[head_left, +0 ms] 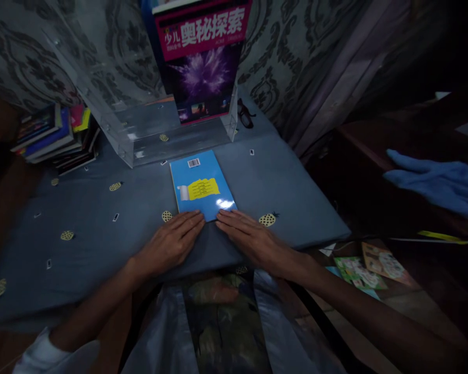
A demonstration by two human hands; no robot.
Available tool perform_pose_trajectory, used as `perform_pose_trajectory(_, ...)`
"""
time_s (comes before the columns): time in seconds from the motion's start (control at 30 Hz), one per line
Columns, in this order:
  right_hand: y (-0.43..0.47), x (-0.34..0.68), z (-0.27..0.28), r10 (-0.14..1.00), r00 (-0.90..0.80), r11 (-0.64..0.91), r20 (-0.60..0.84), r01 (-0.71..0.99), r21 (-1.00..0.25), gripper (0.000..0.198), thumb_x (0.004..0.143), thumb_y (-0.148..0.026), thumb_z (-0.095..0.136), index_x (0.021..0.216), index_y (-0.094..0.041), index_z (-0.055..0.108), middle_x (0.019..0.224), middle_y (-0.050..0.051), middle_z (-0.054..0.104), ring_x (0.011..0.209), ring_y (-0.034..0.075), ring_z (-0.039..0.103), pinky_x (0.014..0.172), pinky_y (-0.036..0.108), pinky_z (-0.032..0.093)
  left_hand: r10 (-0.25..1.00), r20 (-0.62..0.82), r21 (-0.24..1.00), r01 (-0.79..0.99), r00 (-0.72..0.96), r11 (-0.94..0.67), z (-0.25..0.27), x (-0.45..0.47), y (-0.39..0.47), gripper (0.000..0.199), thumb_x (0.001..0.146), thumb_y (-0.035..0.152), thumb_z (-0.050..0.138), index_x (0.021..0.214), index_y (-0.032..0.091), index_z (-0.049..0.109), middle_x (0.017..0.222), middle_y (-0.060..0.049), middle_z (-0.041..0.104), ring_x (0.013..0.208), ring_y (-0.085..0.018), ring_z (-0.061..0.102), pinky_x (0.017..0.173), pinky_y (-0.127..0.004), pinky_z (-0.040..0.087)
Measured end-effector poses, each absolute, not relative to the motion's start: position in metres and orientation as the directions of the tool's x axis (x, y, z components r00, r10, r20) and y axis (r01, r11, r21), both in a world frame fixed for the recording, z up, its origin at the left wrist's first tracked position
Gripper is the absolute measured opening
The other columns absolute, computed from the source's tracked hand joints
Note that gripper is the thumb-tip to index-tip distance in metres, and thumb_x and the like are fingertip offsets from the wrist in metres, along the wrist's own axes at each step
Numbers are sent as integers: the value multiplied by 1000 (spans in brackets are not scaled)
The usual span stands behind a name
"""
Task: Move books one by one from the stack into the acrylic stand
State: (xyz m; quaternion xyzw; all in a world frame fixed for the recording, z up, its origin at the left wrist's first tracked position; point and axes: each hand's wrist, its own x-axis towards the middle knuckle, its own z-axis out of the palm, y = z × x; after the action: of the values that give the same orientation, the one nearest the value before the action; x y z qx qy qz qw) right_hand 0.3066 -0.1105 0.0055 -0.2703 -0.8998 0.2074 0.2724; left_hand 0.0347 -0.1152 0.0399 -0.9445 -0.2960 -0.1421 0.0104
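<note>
A blue book (206,167) lies flat on the cloth-covered table (273,176), its barcode side facing up and a yellow text patch in the middle. My left hand (175,239) rests with fingers stretched flat over the book's near left corner. At the near right corner, my right hand (253,236) lies the same way, fingers straight and together. Neither hand is wrapped around anything. Behind the book stands a clear acrylic rack (127,148), and a tall book with a purple burst cover (205,72) is propped upright at its right end.
A stack of books (50,136) sits at the table's left back. Dark glasses (245,115) lie right of the rack. Off the table's right side are a blue glove (440,176) and, lower down, colourful booklets (386,262). A patterned curtain (273,47) hangs behind.
</note>
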Motion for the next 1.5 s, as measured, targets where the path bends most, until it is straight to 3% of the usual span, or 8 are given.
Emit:
perform_pose_trajectory(0.13, -107, 318, 4, 621, -669, 763, 409, 395, -512, 51, 101, -12, 41, 151, -24, 44, 146, 11, 58, 141, 23, 47, 119, 53, 39, 515, 267, 55, 521, 814, -852, 41, 54, -104, 36, 101, 15, 45, 134, 7, 55, 132, -17, 66, 128, -27, 61, 106, -44, 54)
perform_pose_trajectory(0.3, -104, 322, 0, 619, -634, 770, 464, 372, -518, 51, 100, -11, 46, 150, -23, 46, 142, 11, 62, 137, 21, 52, 118, 49, 41, 534, 254, 135, 517, 806, -845, 41, 71, -87, 35, 104, 20, 41, 133, 11, 57, 134, -15, 65, 129, -24, 60, 109, -45, 51)
perform_pose_trajectory(0.47, -103, 322, 5, 630, -628, 759, 456, 373, -534, 48, 100, -11, 46, 147, -22, 50, 142, 10, 62, 137, 19, 52, 117, 44, 43, 598, 225, 192, 566, 769, -801, 36, 77, -54, 36, 105, 24, 39, 136, 16, 56, 141, -12, 61, 133, -22, 57, 113, -43, 47)
perform_pose_trajectory(0.73, -100, 326, 6, 651, -623, 737, 434, 379, -560, 53, 99, -12, 48, 150, -28, 46, 144, 8, 60, 135, 20, 54, 115, 44, 45, 749, 236, 166, 734, 619, -658, 24, 57, 18, 41, 103, 29, 43, 139, 15, 55, 146, -13, 57, 139, -25, 50, 117, -46, 40)
perform_pose_trajectory(0.9, -87, 323, -1, 673, -599, 736, 433, 487, -470, 55, 101, -21, 51, 154, -25, 37, 150, 10, 53, 141, 24, 48, 114, 48, 45, 847, 251, 192, 833, 469, -518, 15, 27, 25, 46, 103, 34, 39, 141, 13, 53, 150, -14, 53, 143, -28, 44, 118, -52, 37)
perform_pose_trajectory(1.1, -85, 316, -6, 657, -618, 753, 432, 505, -422, 70, 99, -32, 57, 160, -22, 24, 156, 13, 45, 149, 26, 33, 114, 46, 46, 865, 311, 265, 838, 394, -477, 6, 12, 11, 50, 103, 36, 37, 141, 8, 53, 150, -17, 51, 144, -29, 43, 120, -51, 36)
perform_pose_trajectory(1.3, -120, 327, -2, 608, -731, 784, 311, 488, -383, 84, 89, -47, 69, 159, -24, 28, 156, 13, 46, 145, 29, 40, 116, 49, 41, 843, 314, 270, 810, 437, -521, 13, 14, -23, 47, 103, 35, 39, 142, 13, 53, 148, -15, 54, 140, -29, 49, 116, -54, 41)
perform_pose_trajectory(1.5, -151, 329, -9, 540, -716, 841, 443, 435, -322, 39, 102, -19, 47, 140, -21, 56, 130, 10, 69, 123, 22, 60, 101, 40, 53, 827, 283, 313, 768, 486, -559, 15, 18, -68, 45, 104, 30, 39, 147, 19, 49, 150, -10, 53, 141, -26, 48, 117, -50, 42)
